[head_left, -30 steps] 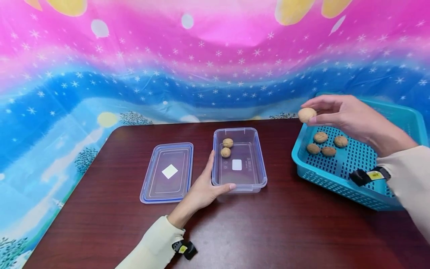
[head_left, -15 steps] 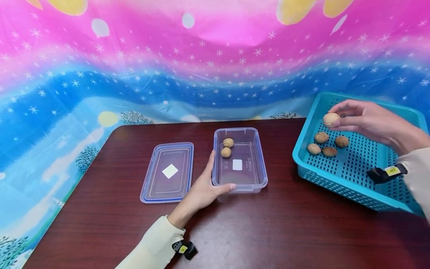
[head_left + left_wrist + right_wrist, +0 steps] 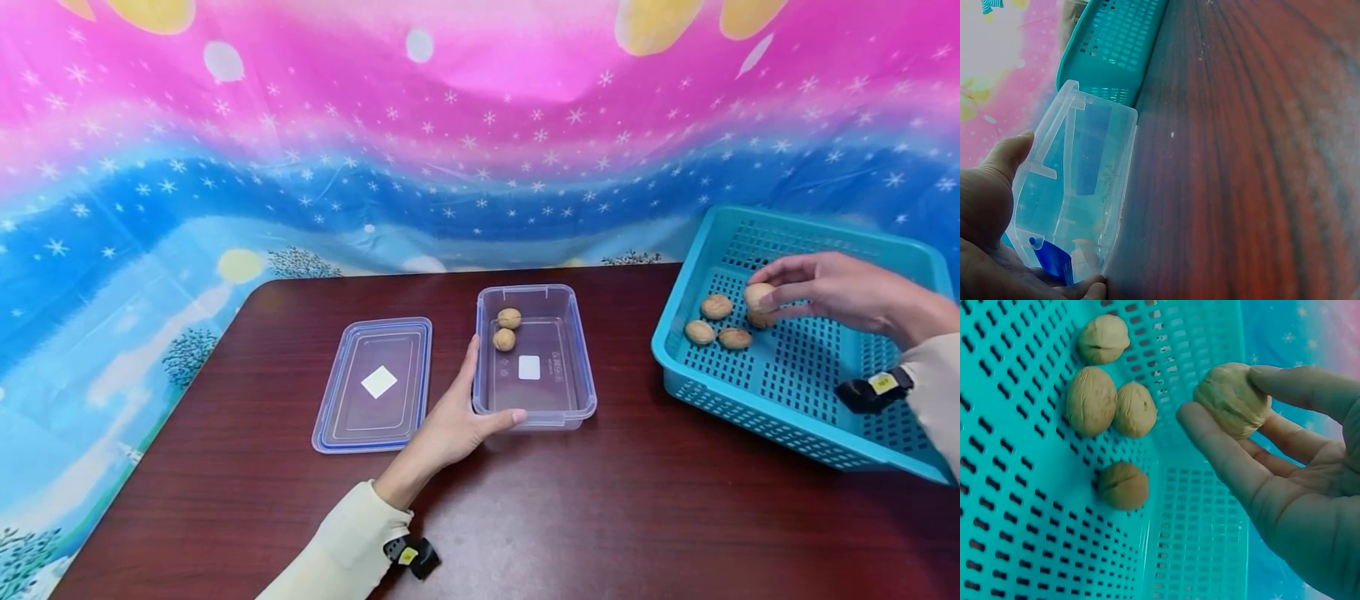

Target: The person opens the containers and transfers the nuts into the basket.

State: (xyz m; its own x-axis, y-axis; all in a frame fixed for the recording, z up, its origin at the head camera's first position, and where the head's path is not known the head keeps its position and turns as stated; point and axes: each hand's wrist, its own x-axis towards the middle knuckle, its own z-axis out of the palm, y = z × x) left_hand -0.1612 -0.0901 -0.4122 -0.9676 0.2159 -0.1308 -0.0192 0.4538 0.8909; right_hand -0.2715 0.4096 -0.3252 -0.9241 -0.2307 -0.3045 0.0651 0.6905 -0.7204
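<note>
Between thumb and fingertips my right hand (image 3: 840, 287) pinches a walnut (image 3: 1233, 400), above the turquoise basket (image 3: 750, 423) on the right. Several other walnuts (image 3: 1091, 402) lie on the basket's slotted floor; in the head view the held one partly covers one of them. My left hand (image 3: 453, 425) holds the near left corner of a clear plastic container (image 3: 543, 393), thumb at the near rim and fingers along the left side. Two walnuts (image 3: 504, 340) sit at the container's left side, towards the back. In the left wrist view the container's wall (image 3: 1097, 156) is close to the thumb.
A clear lid (image 3: 360, 421) with a blue seal and a white diamond-shaped sticker lies flat left of the container. Everything stands on a dark red-brown table (image 3: 600, 508). A patterned pink and blue cloth (image 3: 480, 150) hangs along its back and left edges.
My right hand, still pinching the walnut, has moved right from the basket's far left rim, then down towards the walnuts inside. My left hand and the container have stayed put.
</note>
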